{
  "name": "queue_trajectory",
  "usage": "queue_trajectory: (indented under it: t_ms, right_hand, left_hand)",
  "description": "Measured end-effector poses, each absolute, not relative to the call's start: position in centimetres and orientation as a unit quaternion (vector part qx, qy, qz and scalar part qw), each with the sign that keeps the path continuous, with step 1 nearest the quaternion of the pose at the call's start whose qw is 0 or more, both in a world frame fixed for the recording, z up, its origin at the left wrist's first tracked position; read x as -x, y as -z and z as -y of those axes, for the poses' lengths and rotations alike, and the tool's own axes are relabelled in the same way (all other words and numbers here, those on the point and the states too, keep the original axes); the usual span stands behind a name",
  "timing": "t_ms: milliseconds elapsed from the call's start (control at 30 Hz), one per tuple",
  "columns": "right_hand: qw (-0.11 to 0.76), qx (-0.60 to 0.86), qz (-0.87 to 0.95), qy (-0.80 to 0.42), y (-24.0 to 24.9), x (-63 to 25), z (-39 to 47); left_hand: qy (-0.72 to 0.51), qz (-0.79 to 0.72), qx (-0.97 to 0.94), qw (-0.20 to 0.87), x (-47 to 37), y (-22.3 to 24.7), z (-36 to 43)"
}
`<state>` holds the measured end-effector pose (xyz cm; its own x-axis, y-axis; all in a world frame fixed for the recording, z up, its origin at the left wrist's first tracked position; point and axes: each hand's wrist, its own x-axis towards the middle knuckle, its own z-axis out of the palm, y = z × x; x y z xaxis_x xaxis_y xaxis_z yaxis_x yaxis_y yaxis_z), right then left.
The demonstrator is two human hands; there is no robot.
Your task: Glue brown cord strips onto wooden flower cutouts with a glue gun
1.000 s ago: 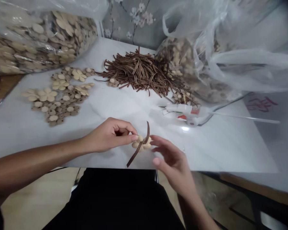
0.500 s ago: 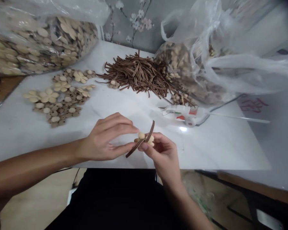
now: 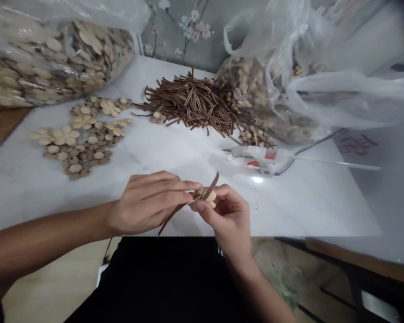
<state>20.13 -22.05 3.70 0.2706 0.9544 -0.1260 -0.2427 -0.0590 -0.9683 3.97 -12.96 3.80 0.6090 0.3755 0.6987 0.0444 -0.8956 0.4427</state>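
A cream flower-shaped piece (image 3: 211, 196) is pinched between the thumb and fingers of my right hand (image 3: 229, 215). Across its face runs a brown ribbon strip (image 3: 212, 185) with lighter stitch-like lines; one end sticks up and the other hangs down to the left. My left hand (image 3: 151, 202) presses its fingertips onto the ribbon and the flower's left side. Its fingers are closed together, with the thumb mostly hidden beneath. Both hands are just above the front edge of the white table (image 3: 175, 152).
A glue gun (image 3: 264, 157) with a clear stick lies right of centre. Brown ribbon strips (image 3: 195, 101) are heaped at the back. Loose flower pieces (image 3: 87, 143) lie to the left. Plastic bags of pieces stand at back left (image 3: 60, 67) and back right (image 3: 256, 89).
My left hand's fingers have come down onto the ribbon and flower. The ribbon's lower end now reaches further down and left. My right hand stays nearly in place.
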Motion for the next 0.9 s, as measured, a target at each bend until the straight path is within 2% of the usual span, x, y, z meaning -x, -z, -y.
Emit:
queue_trajectory:
  t_ms: [400, 900]
  right_hand:
    - [0.596, 0.517, 0.320, -0.525, -3.2, -20.1, 21.7]
    - [0.601, 0.505, 0.296, -0.544, -2.4, -20.0, 21.6]
  left_hand:
    - [-0.365, -0.159, -0.873, 0.282, -3.7, -3.2, 13.4]
    - [-0.339, -0.173, -0.876, 0.295, -3.6, -3.7, 13.6]
